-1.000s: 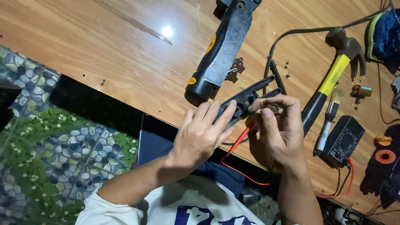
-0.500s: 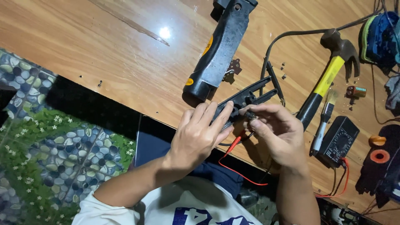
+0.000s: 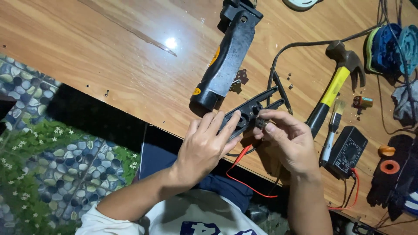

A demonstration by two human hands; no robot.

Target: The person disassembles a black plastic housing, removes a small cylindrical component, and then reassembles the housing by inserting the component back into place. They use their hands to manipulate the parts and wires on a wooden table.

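My left hand (image 3: 207,146) grips a flat black plastic housing piece (image 3: 252,109) near the front edge of the wooden table (image 3: 109,56). My right hand (image 3: 289,141) pinches a small dark part (image 3: 261,123) against the piece's right side. A red wire (image 3: 244,167) and a black wire hang from under both hands over the table edge. Just beyond my fingers lies a long black power-tool body (image 3: 228,56) with yellow marks.
A yellow-handled claw hammer (image 3: 335,85), a small brush (image 3: 331,130), a black multimeter (image 3: 348,150) and loose screws (image 3: 289,80) lie right of my hands. Coiled cable and cloth sit at the far right. Pebble-patterned floor shows at left.
The view has shifted a little. My right fingers have moved along the black piece; both hands keep their hold on it.
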